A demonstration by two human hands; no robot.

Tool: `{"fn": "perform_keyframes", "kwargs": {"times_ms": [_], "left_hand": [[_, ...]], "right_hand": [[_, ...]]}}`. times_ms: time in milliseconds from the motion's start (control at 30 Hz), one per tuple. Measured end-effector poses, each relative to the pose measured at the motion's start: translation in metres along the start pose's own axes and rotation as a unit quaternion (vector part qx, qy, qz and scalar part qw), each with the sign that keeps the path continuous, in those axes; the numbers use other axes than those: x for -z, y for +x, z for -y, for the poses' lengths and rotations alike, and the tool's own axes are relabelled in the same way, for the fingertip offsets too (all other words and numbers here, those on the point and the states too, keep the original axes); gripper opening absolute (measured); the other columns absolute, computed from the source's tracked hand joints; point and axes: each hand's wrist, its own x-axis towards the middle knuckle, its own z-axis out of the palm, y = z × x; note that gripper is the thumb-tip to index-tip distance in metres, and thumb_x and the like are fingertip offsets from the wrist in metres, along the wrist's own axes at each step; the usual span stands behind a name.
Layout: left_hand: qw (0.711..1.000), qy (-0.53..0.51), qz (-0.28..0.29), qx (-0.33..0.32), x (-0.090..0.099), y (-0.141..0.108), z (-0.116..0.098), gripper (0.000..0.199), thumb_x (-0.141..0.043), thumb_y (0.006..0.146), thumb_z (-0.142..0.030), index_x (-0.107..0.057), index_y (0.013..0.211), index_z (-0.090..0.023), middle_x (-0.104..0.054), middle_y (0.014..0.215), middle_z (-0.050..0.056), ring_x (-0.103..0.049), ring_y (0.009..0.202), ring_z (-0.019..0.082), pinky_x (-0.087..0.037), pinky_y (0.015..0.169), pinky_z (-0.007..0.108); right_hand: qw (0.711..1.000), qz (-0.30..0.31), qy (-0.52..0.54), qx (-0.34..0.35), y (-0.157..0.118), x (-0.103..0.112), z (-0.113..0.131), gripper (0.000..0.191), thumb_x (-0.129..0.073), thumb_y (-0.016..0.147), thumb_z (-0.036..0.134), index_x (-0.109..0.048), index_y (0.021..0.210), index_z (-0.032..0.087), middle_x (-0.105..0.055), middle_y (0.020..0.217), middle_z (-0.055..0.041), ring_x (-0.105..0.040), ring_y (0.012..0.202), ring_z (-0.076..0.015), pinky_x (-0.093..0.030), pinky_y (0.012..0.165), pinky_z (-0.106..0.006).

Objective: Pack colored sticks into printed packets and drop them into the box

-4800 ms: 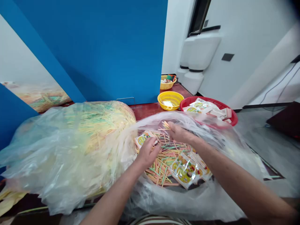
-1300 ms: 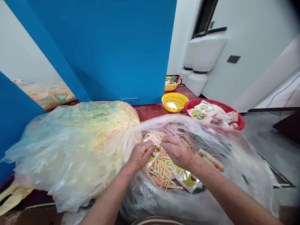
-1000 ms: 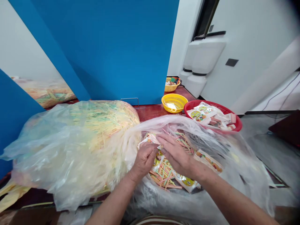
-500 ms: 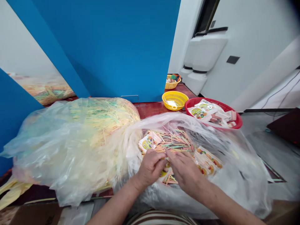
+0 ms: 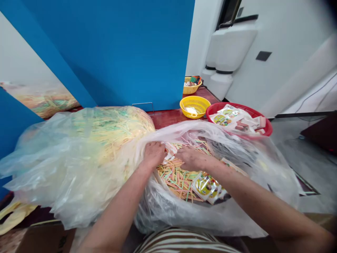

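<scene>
Red tabletop point(image 5: 168, 117), open bag point(image 5: 205, 218) of sticks point(image 5: 177, 178)

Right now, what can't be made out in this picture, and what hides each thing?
All in the head view:
Left hand: any grip, hidden by its own back.
Right hand: likewise.
Front packet: fine print, too small and under glare.
Far yellow basket: left side, behind the blue panel.
Dark object: cut off by the right edge.
</scene>
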Motion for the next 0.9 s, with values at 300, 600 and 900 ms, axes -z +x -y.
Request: {"fn": "perform_keyframes", "kwargs": {"times_ms": [300,600,900], "left_hand": [[0.999,-0.016,-0.027,-0.020,-0.002,-0.010,0.004,0.027,-0.048,0.081,-0.036,-0.059,0.103,-0.023,-0.058,0.114,0.004,-0.047,0.104,0.024,-0.032,0.088,0.040],[0.998,-0.028,0.032,-0.044,0.005,-0.010,-0.001,0.028,-0.044,0.083,-0.036,-0.059,0.105,-0.027,-0.059,0.114,0.005,-0.048,0.103,0.026,-0.034,0.084,0.041],[0.999,-0.021,0.022,-0.027,0.002,-0.008,0.001,0.027,-0.042,0.084,-0.027,-0.059,0.104,-0.024,-0.053,0.125,0.007,-0.048,0.106,0.026,-0.033,0.086,0.042]], "right_hand": [[0.997,-0.054,-0.055,0.007,0.001,-0.033,-0.002,0.028,-0.045,0.074,0.007,-0.056,0.100,0.011,-0.060,0.098,-0.0138,-0.053,0.094,-0.0255,-0.037,0.086,-0.045],[0.995,-0.061,0.074,-0.024,-0.002,-0.015,-0.018,0.026,-0.041,0.077,0.004,-0.056,0.096,0.013,-0.060,0.090,-0.0079,-0.054,0.080,-0.0168,-0.043,0.074,-0.029],[0.998,-0.002,0.066,0.005,-0.003,-0.005,-0.015,0.030,-0.058,0.073,0.026,-0.060,0.101,0.016,-0.056,0.108,-0.0112,-0.045,0.109,-0.0267,-0.035,0.092,-0.043]]}}
